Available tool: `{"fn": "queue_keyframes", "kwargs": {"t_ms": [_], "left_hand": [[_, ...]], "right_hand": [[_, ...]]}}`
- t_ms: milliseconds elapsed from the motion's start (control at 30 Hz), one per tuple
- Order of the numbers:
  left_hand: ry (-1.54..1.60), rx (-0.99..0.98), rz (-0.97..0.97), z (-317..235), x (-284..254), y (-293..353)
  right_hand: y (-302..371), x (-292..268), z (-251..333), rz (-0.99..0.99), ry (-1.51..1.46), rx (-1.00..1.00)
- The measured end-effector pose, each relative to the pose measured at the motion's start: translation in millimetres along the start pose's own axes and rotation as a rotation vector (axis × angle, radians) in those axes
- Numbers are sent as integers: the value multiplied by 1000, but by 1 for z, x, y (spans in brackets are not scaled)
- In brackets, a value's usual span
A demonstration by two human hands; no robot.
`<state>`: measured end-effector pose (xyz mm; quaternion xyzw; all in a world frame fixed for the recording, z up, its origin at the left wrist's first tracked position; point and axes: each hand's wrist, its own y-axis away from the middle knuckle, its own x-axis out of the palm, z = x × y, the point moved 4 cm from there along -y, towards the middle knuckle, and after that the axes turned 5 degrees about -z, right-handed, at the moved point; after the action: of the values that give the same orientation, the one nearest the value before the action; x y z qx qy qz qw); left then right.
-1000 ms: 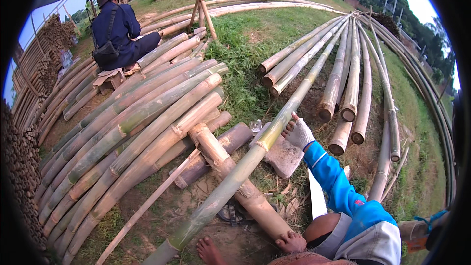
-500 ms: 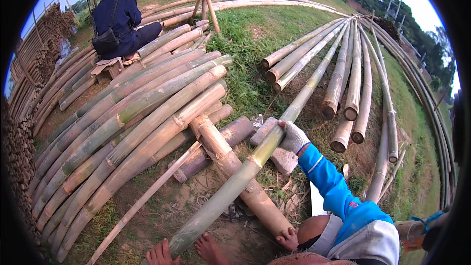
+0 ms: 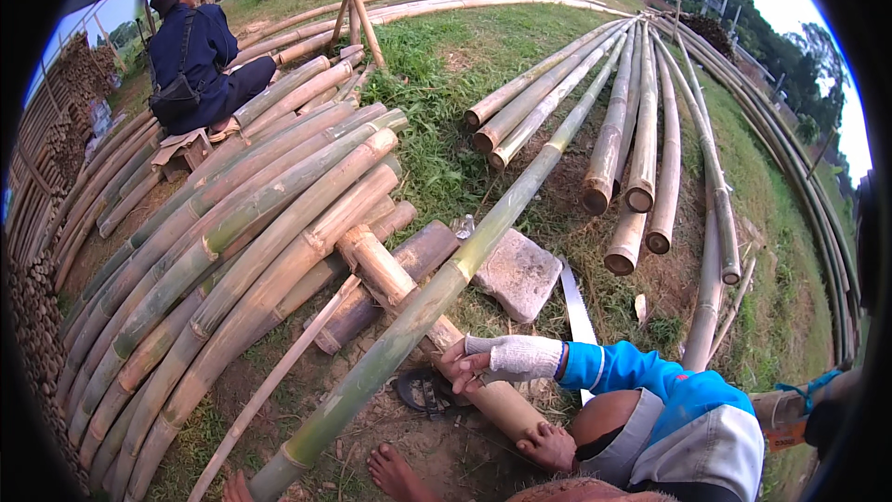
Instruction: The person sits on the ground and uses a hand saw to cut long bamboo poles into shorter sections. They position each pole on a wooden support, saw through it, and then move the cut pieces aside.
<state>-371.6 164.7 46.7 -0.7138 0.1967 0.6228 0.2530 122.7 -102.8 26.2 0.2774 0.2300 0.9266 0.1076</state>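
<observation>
A long green bamboo pole (image 3: 400, 338) slants from the lower left to the far upper right. It lies across a short, thick bamboo log (image 3: 506, 409). Only the fingers of my left hand (image 3: 237, 487) show, curled against the pole's near end at the bottom edge. My right hand (image 3: 506, 358), in a white glove with bare fingertips, is off the pole and over the short log. Its fingers are loosely apart with nothing visible in them. My right foot (image 3: 550, 446) presses on the log. Close by lies a toothed saw blade (image 3: 577, 307), partly hidden by my sleeve.
Stacked bamboo poles (image 3: 232, 242) fill the left side. More poles (image 3: 641, 139) fan out ahead on the right. A stone block (image 3: 522, 277), a dark thick log (image 3: 418, 251), a thin strip (image 3: 279, 381) and a sandal (image 3: 429, 392) lie around. A person (image 3: 190, 60) sits at far left.
My right hand has let go of the pole and come back toward me, over the short log. The pole has slid away from me. More of the saw blade shows.
</observation>
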Motion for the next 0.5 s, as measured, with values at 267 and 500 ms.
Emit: {"fn": "queue_keyframes", "kwargs": {"t_ms": [267,500], "left_hand": [[191,289,-55,-167,55,-93],[256,355,33,-217,75,-136]], "right_hand": [[-16,-101,30,-431,-411,-306],[-25,-116,28,-534,-288,-315]]}}
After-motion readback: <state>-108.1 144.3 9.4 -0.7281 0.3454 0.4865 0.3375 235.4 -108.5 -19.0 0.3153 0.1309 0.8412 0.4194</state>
